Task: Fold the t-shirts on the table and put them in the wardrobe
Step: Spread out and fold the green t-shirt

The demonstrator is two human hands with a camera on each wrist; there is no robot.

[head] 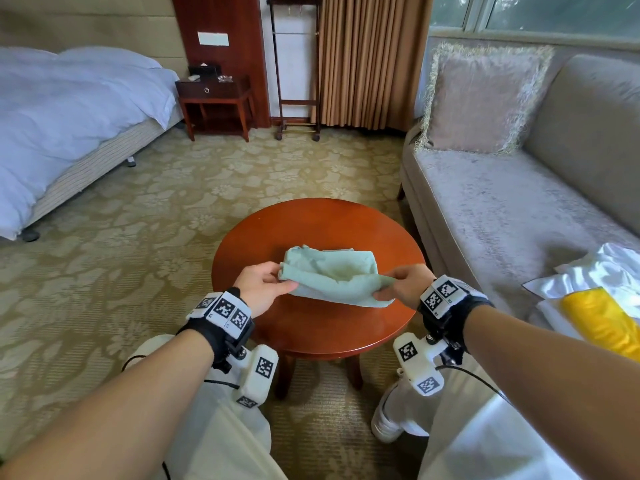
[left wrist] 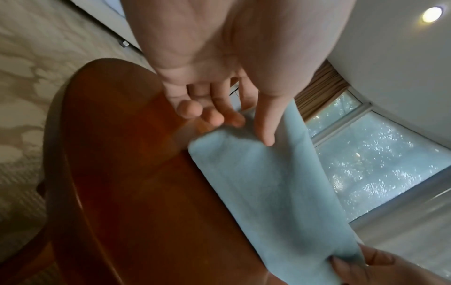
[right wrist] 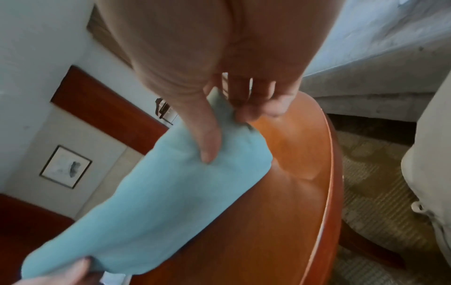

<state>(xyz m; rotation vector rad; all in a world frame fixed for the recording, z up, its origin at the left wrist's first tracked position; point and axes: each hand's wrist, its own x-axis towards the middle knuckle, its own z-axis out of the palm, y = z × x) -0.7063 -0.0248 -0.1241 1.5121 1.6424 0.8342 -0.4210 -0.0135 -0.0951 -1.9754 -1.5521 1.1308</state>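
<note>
A pale mint-green t-shirt (head: 332, 273), partly folded, lies on the round red-brown table (head: 311, 223). My left hand (head: 265, 284) pinches its near left corner between thumb and fingers, and my right hand (head: 403, 285) pinches its near right corner. The near edge is lifted a little off the wood. The left wrist view has my left hand (left wrist: 246, 123) on the t-shirt (left wrist: 268, 183) with the thumb on top. In the right wrist view my right hand (right wrist: 219, 135) grips the bunched t-shirt (right wrist: 158, 192) above the table (right wrist: 280, 212).
A grey sofa (head: 519, 209) with a fringed cushion (head: 481, 98) stands to the right, with white and yellow garments (head: 595, 299) on its seat. A bed (head: 69, 126) is at the left, a nightstand (head: 214, 102) and valet stand (head: 296, 64) behind. Patterned carpet surrounds the table.
</note>
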